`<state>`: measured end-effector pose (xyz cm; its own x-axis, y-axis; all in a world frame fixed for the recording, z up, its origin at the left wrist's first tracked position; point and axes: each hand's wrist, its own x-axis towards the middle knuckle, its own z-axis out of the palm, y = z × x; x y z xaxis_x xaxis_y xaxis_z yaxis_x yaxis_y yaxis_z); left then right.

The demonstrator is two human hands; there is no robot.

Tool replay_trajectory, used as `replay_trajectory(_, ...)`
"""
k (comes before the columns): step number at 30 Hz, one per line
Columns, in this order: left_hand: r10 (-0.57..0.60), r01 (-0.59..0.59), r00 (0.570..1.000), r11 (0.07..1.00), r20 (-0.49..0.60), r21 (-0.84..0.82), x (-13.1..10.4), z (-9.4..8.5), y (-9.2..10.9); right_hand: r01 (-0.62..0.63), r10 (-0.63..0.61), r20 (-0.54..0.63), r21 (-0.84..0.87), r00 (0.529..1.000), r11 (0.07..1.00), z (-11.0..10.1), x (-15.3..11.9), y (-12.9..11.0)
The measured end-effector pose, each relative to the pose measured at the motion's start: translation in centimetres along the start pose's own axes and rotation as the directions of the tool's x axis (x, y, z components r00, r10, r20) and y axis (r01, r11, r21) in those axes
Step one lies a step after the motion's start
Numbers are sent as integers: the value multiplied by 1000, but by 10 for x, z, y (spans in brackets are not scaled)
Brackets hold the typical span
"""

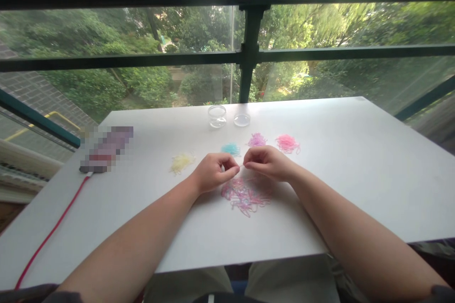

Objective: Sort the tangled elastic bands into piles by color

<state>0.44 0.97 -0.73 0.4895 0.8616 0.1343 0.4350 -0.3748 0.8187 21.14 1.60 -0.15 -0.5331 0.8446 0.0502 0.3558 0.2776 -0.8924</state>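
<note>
Both my hands are pinched close together above the white table, with a short pale strand, apparently a rubber band, between their fingertips. My left hand grips one end and my right hand the other. Just below them lies a mixed heap of thin rubber bands, mostly pink and purple. Beyond my fingers are a blue pile, a purple pile and a pink pile. A pale yellow pile sits left of my left hand.
A clear round jar stands at the back of the white table, with a clear round lid beside it. On the left lies a blurred-out device with a red cable. Window panes and a green frame rise behind.
</note>
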Motion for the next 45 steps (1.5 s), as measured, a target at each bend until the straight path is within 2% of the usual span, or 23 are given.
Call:
replay_trajectory(3,-2,3,1000,1000,26,-7,0,0,0,27,-26,16,-73,1000,997,-6,-1,-4)
replay_trajectory(6,-2,2,1000,1000,29,-11,0,-1,0,20,-22,-11,-198,1000,980,-22,-5,-5)
replay_trajectory(8,-6,6,1000,1000,23,-13,0,-2,0,-88,42,-139,-340,989,936,-38,-9,-2)
replay_trajectory(10,-13,13,1000,1000,24,-12,0,-2,0,-231,157,-212,-389,965,892,-52,-12,1)
replay_trajectory(12,-21,21,999,1000,31,-10,0,-2,-1,-307,257,-177,-371,950,876,-59,-13,4)
replay_trajectory(15,-32,32,999,999,36,-3,0,-2,-2,-345,308,-166,-287,937,893,-57,-11,6)
replay_trajectory(20,-37,37,998,999,41,5,0,-2,-3,-282,227,-232,-244,946,928,-48,-5,9)
replay_trajectory(25,-32,32,999,999,40,7,0,-2,-3,-210,126,-292,-277,948,938,-49,-5,9)
replay_trajectory(30,-38,39,999,999,38,-6,1,-2,-3,-193,38,-395,-361,918,912,-47,-7,0)
replay_trajectory(33,-34,35,999,999,41,-19,0,-2,-2,-113,-3,-328,-334,945,936,-35,-7,-4)
replay_trajectory(36,-32,33,999,999,35,-21,0,-1,-1,0,-31,-124,-239,992,971,-19,-6,-7)
replay_trajectory(39,-29,29,999,999,28,-14,1,-1,0,59,-57,21,-154,998,986,-5,-5,-9)
replay_trajectory(45,-17,17,999,1000,34,1,1,-1,-2,57,-56,18,-135,998,989,3,-3,-8)
